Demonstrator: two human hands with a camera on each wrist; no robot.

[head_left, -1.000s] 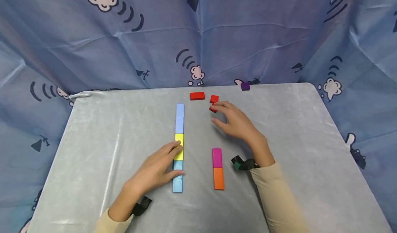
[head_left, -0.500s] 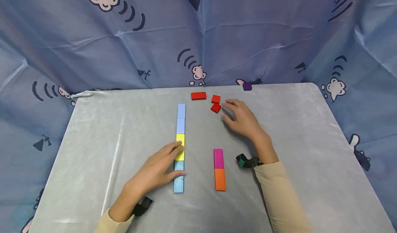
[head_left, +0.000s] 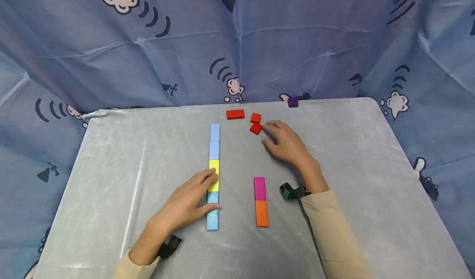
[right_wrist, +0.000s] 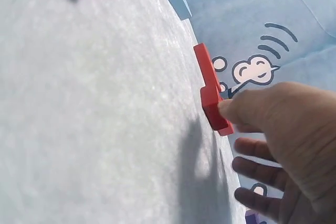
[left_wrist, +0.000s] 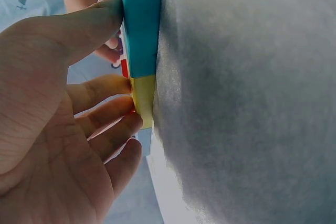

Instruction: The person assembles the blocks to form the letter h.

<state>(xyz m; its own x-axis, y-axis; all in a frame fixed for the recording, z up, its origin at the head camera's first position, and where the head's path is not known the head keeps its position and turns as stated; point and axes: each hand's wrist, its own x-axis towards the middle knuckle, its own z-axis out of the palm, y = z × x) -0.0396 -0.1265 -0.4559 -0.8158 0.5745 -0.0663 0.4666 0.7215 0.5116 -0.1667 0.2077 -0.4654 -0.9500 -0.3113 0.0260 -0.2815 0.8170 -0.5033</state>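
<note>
My left hand [head_left: 189, 196] rests over a straight row of blocks. Its fingertips touch the yellow block [head_left: 214, 163], and its thumb lies on the light blue blocks [head_left: 212, 221] at the near end. In the left wrist view the thumb touches a teal-looking side of those blocks [left_wrist: 142, 24]. Two paler blue blocks [head_left: 215, 142] form the row's far end. My right hand [head_left: 287, 143] hovers with loosely bent fingers just right of two small red blocks [head_left: 256, 128], holding nothing. These two red blocks sit corner to corner, the nearer one turned askew.
A longer red block [head_left: 235, 114] lies left of the small ones. Near the back edge sits a purple block [head_left: 292, 102]. A magenta block [head_left: 259, 188] and an orange block [head_left: 261, 213] stand end to end between the arms. Patterned blue cloth [head_left: 297, 43] hangs behind the grey-covered table [head_left: 111, 167].
My right hand has drawn back to the right from the small red blocks, uncovering the nearer one. My left hand stays on the row.
</note>
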